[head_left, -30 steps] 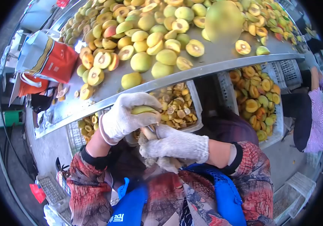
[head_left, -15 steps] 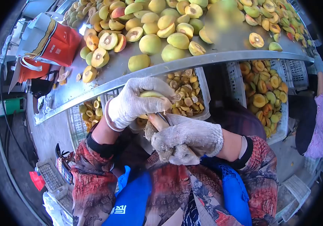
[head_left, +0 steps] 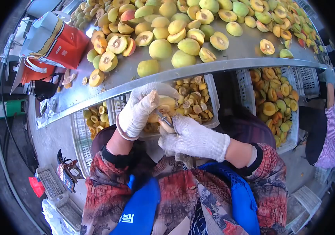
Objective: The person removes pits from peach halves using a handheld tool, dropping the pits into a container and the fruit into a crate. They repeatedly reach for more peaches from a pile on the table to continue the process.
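— So, any writing you can read from where you stand?

— Only a white mark on the blue apron (head_left: 136, 213) at the near edge, and small white print on the red and white paper bag (head_left: 56, 41) at the far left of the metal table (head_left: 249, 49); neither is legible.

— And the hands?

— Both wear white knit gloves. The left hand (head_left: 138, 111) is raised, fingers curled tight round a halved yellow peach (head_left: 166, 105), just above the white plastic tub of peach pits (head_left: 210, 117) under the table edge. The right hand (head_left: 194, 139) sits just near of it, fingers closed on a small metal-bladed pitting tool (head_left: 164, 120), whose tip touches the fruit's cut face.

— Wrists?

— Bent inward, forearms in red patterned sleeves (head_left: 97, 188) meeting at the middle.
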{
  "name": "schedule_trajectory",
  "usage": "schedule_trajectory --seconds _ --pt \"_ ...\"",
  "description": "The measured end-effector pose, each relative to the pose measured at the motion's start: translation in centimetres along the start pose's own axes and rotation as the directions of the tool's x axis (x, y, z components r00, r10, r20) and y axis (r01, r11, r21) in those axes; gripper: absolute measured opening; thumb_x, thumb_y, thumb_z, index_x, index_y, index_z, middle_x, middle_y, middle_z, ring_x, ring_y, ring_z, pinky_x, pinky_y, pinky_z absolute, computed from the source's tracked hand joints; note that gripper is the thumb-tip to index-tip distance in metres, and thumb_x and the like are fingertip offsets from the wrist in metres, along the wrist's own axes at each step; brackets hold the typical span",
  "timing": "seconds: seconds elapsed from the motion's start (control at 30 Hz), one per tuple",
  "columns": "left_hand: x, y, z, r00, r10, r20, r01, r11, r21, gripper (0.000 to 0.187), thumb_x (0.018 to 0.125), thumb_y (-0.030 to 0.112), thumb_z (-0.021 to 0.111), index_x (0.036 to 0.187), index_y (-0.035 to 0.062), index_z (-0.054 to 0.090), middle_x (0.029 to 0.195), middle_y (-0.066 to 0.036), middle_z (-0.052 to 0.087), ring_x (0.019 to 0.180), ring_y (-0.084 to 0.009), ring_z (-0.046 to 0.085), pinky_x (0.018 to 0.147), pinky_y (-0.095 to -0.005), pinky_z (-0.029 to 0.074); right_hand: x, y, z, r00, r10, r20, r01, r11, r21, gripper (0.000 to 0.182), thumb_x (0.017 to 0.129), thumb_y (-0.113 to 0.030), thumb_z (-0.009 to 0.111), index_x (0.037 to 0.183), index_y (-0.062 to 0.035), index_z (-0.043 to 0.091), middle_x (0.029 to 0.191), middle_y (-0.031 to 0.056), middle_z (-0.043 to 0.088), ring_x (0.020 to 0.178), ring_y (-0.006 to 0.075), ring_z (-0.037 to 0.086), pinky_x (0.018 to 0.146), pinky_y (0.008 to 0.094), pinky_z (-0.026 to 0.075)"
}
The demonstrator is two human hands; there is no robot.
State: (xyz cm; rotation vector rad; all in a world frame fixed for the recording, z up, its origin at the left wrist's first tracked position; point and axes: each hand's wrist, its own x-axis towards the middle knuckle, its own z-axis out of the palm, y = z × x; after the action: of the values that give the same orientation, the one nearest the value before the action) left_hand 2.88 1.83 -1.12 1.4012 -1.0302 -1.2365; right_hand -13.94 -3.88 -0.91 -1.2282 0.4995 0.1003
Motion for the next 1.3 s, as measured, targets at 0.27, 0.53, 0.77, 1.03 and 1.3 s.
schedule_trajectory --seconds 0.27,0.53,0.77,1.03,1.3 --pt "0.8 -1.3 0.8 0.987 0.036 -0.158 -0.028 0.998 0.052 0.068 0.092 0.062 0.043 0.104 -0.0017 0.063 0.094 -0.009 0.066 0.086 -0.0167 0.063 0.079 -0.0283 0.051 1.1 1.5 -0.5 0.965 -0.178 -0.195 0.020 0.785 -0.619 0.036 0.088 -0.024 0.058 0.106 0.0068 0.051 0.084 0.0277 0.061 0.079 0.0395 0.064 0.069 0.0467 0.052" --pt "1.8 -1.9 0.1 0.977 -0.072 -0.203 0.066 0.997 -0.035 0.050 0.098 0.047 0.047 0.101 0.0000 0.064 0.091 -0.008 0.066 0.079 -0.0135 0.063 0.072 -0.0259 0.051 2.3 4.0 -1.4 0.830 -0.535 -0.160 0.074 0.389 -0.918 0.024 0.085 -0.016 0.056 0.103 -0.0001 0.055 0.085 0.0190 0.062 0.073 0.0317 0.066 0.060 0.0402 0.054" --pt "0.7 -1.4 -0.7 0.916 -0.335 -0.222 0.230 0.890 -0.394 0.056 0.096 0.053 0.046 0.100 -0.0007 0.063 0.089 -0.011 0.067 0.081 -0.0184 0.066 0.073 -0.0291 0.055 1.5 1.5 -2.3 0.689 -0.715 -0.115 -0.253 -0.090 -0.963 0.026 0.082 -0.018 0.058 0.108 -0.0125 0.057 0.065 0.0032 0.050 0.055 0.0178 0.062 0.039 0.0352 0.046" --pt "-0.8 -1.1 -4.0 0.918 -0.265 -0.296 0.046 0.812 -0.582 0.054 0.096 0.050 0.047 0.107 -0.0009 0.061 0.093 -0.014 0.066 0.086 -0.0231 0.066 0.078 -0.0348 0.056 1.3 1.7 -2.5 0.823 -0.550 -0.143 -0.172 0.000 -0.985 0.023 0.086 -0.018 0.055 0.106 -0.0078 0.058 0.073 0.0083 0.058 0.058 0.0221 0.064 0.046 0.0375 0.051" --pt "-7.0 1.4 -10.8 0.675 0.063 -0.735 0.040 0.992 0.122 0.034 0.096 0.034 0.052 0.103 0.0033 0.066 0.090 -0.007 0.063 0.080 -0.0146 0.061 0.071 -0.0285 0.050 1.7 1.4 -3.5 0.858 -0.477 -0.193 -0.246 -0.050 -0.968 0.024 0.089 -0.032 0.054 0.091 -0.0090 0.058 0.073 0.0076 0.059 0.062 0.0236 0.066 0.048 0.0387 0.052"
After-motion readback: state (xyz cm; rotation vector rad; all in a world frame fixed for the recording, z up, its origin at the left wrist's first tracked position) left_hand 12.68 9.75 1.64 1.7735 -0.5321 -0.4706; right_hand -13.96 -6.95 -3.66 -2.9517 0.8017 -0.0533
